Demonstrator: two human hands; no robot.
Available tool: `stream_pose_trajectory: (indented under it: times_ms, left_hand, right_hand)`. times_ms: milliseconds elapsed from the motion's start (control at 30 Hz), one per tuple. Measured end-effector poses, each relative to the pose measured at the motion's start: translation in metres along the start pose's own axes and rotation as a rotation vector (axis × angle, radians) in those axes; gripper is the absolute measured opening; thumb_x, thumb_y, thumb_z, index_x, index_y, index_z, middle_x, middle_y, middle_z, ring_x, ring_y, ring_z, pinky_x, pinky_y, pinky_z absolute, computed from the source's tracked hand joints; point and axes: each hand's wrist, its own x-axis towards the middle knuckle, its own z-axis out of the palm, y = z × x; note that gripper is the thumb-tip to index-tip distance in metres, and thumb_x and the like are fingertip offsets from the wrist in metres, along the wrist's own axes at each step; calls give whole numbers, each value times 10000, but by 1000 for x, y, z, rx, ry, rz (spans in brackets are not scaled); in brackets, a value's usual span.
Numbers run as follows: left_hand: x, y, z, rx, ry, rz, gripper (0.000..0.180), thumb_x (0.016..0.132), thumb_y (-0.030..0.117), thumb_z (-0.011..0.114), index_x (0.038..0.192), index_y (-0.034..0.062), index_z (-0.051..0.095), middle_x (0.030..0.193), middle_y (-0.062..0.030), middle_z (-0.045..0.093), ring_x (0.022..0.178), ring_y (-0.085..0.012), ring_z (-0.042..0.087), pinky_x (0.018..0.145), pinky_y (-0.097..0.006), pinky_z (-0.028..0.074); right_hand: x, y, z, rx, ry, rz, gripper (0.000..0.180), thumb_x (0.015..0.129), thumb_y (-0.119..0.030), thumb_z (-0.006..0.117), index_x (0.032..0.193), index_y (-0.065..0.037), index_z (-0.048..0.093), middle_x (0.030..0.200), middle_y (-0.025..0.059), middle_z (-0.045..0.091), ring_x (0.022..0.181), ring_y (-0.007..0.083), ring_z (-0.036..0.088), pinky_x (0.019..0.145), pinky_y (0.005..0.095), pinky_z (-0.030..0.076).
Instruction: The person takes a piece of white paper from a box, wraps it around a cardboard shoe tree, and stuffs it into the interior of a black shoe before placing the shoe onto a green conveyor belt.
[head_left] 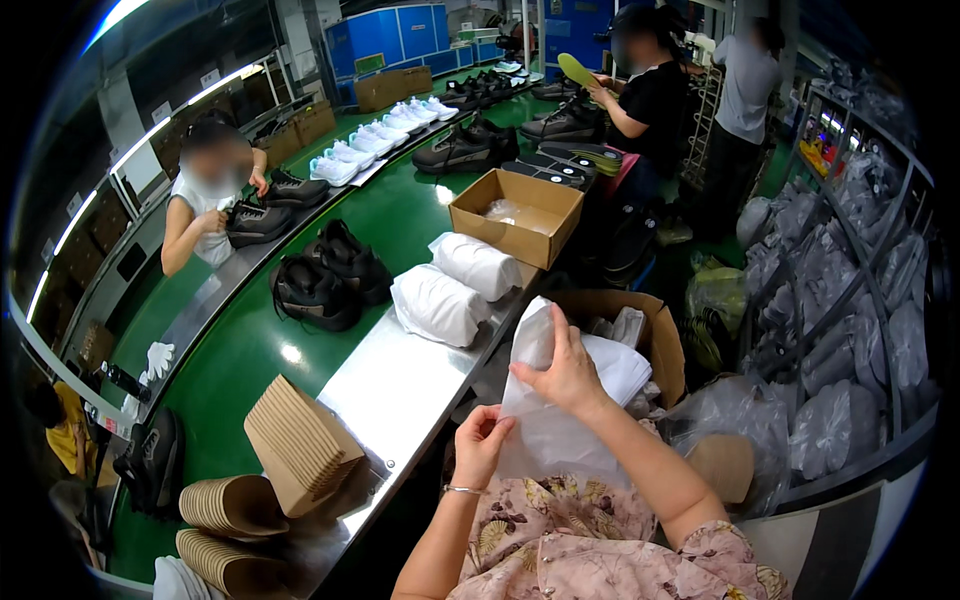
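A sheet of white tissue paper (pixel 545 430) is held up in front of me by both hands. My left hand (pixel 480 445) pinches its lower left edge; a thin bracelet sits on that wrist. My right hand (pixel 562 370) grips the sheet higher up, fingers spread over its front. Just behind the sheet stands an open cardboard box (pixel 662 335) holding more white paper. Two white wrapped bundles (pixel 455 290) lie on the steel edge of the green conveyor (pixel 240 350) to my left.
Black shoes (pixel 325 280) and an open cardboard box (pixel 515 215) ride the belt. Stacks of brown cardboard inserts (pixel 295 445) sit near me. One person works across the belt, two stand further along it. Racks of grey bagged items (pixel 850 330) fill the right.
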Motion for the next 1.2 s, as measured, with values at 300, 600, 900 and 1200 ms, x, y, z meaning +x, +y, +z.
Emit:
stream_pose_trajectory:
  times_ms: [300,600,900,1200]
  left_hand:
    - [-24,14,22,896,415,585,361,806,62,599,1127,-54,482,1123,-243,481,1035,-386,471,895,-418,391]
    - [-4,-32,25,204,167,269,721,837,132,620,1350,-61,152,1304,-212,341,1171,-275,402,993,-356,332]
    - [-1,-3,6,-453,173,21,407,847,97,615,1170,1,388,1121,-117,535,999,-166,537,881,-310,442]
    - [-5,9,-10,-693,-265,-176,759,830,512,553,1344,15,299,1310,-132,444,1180,-264,459,1000,-391,373]
  right_hand:
    - [-1,4,9,-53,185,13,1023,636,-441,726,1370,7,172,1047,271,468,934,429,518,818,458,438]
    - [-12,-20,19,178,80,-90,907,744,-396,685,1390,-19,171,1096,223,498,982,319,515,864,389,414]
    - [-44,25,4,1203,-466,442,370,939,-270,452,1225,-34,464,1118,48,559,980,120,534,866,268,421]
    - [-53,12,3,1539,-417,470,235,942,-190,436,1072,-18,532,1030,26,592,920,109,557,838,246,437]
